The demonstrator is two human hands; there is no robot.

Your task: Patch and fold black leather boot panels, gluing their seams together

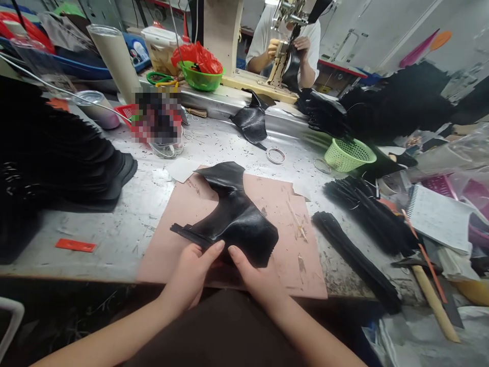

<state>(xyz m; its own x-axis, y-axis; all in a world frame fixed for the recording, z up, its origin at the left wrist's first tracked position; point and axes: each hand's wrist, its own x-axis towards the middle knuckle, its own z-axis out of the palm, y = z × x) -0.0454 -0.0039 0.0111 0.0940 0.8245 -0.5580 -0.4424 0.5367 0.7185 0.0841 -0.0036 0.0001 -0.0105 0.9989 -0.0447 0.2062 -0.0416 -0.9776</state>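
Note:
A shaped black leather piece (240, 214), with a seam across its upper part, lies over a pinkish board (164, 244) at the table's front edge. My left hand (194, 265) grips its near edge, thumb on top, beside a dark strip that sticks out to the left. Close by on the right, my right hand (254, 272) pinches the same edge with its thumb on top. The fingers of both hands are mostly hidden under the leather. A thin pale stick (297, 220) lies on the board to the right.
Tall stacks of black pieces (76, 158) stand at the left, near an orange strip (75, 245). Black strip bundles (355, 260), a green basket (349, 154) and a hammer (435, 303) lie right. Another black leather piece (252, 120) rests behind. Across the table, a person (263, 43) works at a machine (280, 61).

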